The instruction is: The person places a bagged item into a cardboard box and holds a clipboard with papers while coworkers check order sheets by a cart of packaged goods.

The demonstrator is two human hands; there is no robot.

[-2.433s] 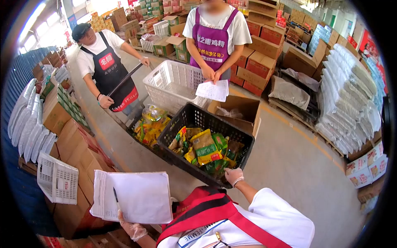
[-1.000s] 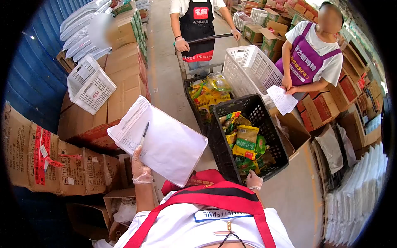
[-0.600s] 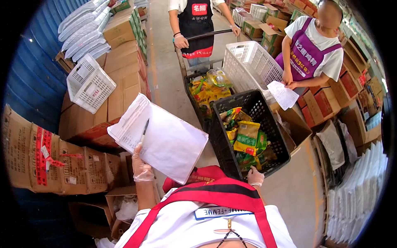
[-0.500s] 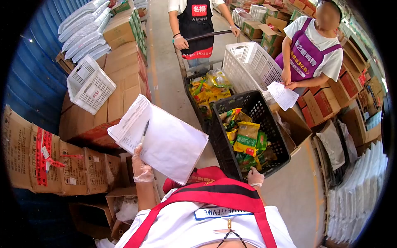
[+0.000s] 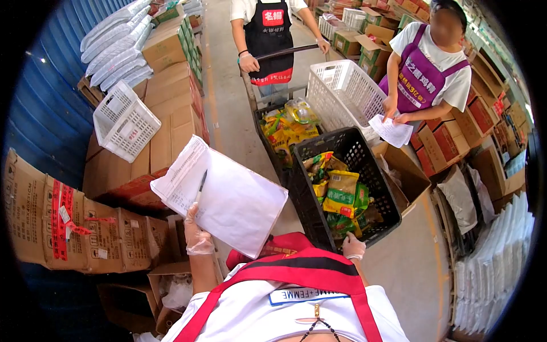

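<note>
My left hand, gloved and closed at the edge of the papers, holds them up with the pen lying across them. My right hand, fingers curled, grips the near rim of the black crate, where the packets lie heaped, just beside the white crate on the cart.

There are two black crates: the nearer crate and one behind it. Four white baskets show, one left of the nearer crate, one just behind it, two far behind. Two people stand beyond it; one pen and one paper stack lie left.
</note>
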